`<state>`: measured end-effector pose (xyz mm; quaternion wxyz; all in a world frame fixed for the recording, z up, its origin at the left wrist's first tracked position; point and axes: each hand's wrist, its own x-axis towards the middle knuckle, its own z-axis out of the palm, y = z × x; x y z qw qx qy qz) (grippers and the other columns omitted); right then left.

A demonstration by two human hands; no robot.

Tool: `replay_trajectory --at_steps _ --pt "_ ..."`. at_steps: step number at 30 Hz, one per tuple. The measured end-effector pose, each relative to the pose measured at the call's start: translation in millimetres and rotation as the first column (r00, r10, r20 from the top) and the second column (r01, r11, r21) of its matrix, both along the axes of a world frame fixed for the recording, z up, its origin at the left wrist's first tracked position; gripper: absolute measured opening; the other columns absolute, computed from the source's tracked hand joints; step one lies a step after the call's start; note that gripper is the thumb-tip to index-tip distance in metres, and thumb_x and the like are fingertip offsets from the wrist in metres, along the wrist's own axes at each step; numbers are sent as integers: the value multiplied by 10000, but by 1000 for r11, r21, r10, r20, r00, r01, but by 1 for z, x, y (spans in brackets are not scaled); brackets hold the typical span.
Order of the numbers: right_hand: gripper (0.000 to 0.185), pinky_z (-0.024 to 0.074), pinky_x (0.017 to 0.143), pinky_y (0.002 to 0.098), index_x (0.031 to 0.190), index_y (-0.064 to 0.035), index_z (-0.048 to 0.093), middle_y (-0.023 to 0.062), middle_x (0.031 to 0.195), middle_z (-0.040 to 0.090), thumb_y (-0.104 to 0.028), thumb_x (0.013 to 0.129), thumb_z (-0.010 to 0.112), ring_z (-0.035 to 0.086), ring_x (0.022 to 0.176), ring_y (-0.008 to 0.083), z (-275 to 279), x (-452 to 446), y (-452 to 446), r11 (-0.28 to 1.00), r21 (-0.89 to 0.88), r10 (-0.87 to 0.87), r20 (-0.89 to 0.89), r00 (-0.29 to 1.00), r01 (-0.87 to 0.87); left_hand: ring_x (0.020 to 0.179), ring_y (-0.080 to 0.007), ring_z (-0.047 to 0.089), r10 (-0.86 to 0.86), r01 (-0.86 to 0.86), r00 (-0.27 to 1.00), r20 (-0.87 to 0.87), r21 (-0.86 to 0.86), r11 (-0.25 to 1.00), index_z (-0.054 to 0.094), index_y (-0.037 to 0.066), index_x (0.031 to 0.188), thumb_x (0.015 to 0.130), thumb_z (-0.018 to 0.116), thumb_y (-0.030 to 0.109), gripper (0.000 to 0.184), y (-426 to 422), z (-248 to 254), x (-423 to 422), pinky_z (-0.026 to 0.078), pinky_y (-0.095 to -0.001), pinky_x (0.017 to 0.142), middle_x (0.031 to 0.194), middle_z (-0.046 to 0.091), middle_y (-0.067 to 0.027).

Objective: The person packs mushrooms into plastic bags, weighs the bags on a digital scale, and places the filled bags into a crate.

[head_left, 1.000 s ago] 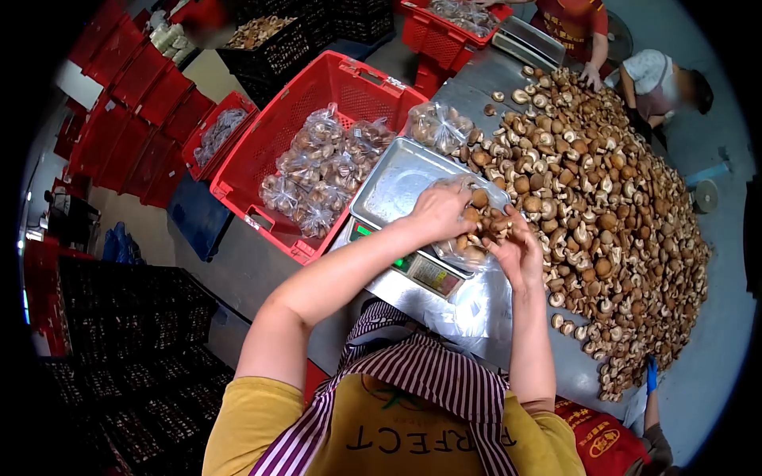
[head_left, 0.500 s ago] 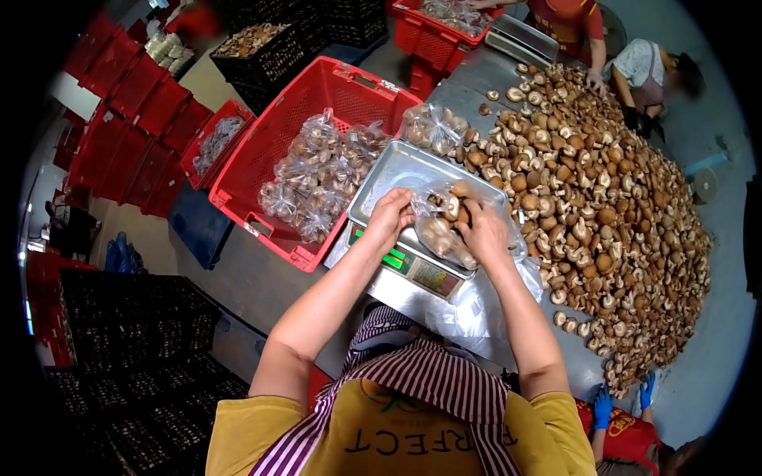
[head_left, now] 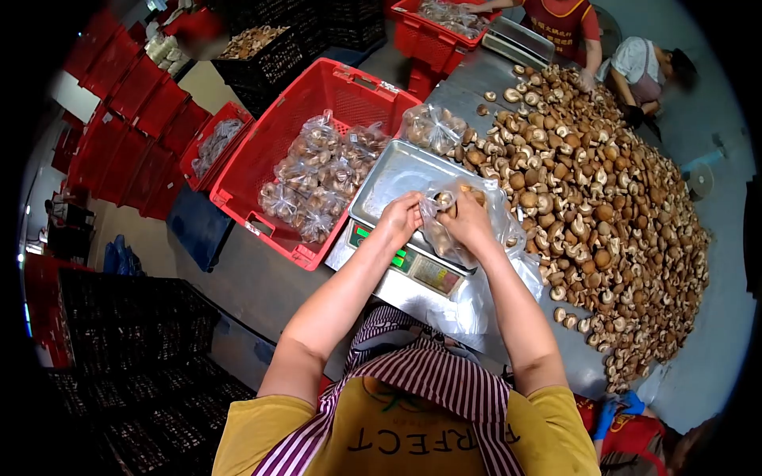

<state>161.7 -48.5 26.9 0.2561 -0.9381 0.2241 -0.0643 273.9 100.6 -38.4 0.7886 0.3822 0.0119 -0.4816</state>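
Note:
A clear plastic bag [head_left: 444, 238] with mushrooms in it lies on the metal pan [head_left: 389, 178] of a weighing scale [head_left: 413, 268]. My left hand [head_left: 402, 217] pinches the bag's edge on its left side. At the bag's mouth, my right hand [head_left: 470, 222] is closed around mushrooms [head_left: 446, 198], its fingertips partly hidden by the plastic. A tied bag of mushrooms [head_left: 434, 128] sits just beyond the pan. To the right spreads a large heap of loose mushrooms [head_left: 595, 206].
Left of the scale, a red crate [head_left: 238, 170] holds several tied mushroom bags [head_left: 317, 178]. Loose plastic bags [head_left: 508, 289] lie at the table's near edge. Co-workers stand at the far side [head_left: 559, 28] and lower right [head_left: 631, 436]. Black crates [head_left: 135, 317] are stacked at left.
My right hand has moved slightly left and deeper into the bag's mouth. My left hand has shifted a little right, still on the bag. The blue-gloved hands at lower right have moved.

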Motion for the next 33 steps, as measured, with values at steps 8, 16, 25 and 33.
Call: replay_trajectory --at_steps 8,16,25,33 --pt "543 473 935 309 1347 -47 507 140 1182 638 -158 852 701 607 1103 234 7 -36 -3 569 814 -254 309 917 -117 951 -213 659 90 -90 991 -99 9 996 569 91 1074 996 477 174 146 8 4 2 521 -363 858 1054 669 -86" --pt "484 514 601 267 1360 -19 445 106 1033 638 -113 913 607 651 760 163 44 -105 -6 115 966 -372 258 892 -232 921 -193 662 61 -61 998 3 34 998 587 94 1075 979 514 172 143 10 6 -1 531 -351 807 1013 672 -53" --pt "452 375 410 254 1257 -33 494 134 1020 630 -372 959 520 618 747 197 12 -189 -20 -96 946 -612 189 768 -309 696 -88 577 200 -381 825 529 258 888 546 25 1165 953 541 106 227 17 51 -36 468 -213 621 925 609 -41" --pt "438 508 611 306 1247 -18 538 82 948 637 -219 881 669 640 824 202 -96 -266 -57 362 821 -791 20 612 441 701 -103 566 3 -185 807 591 247 951 584 12 1098 960 517 95 174 38 79 -96 474 -234 675 888 640 -63"
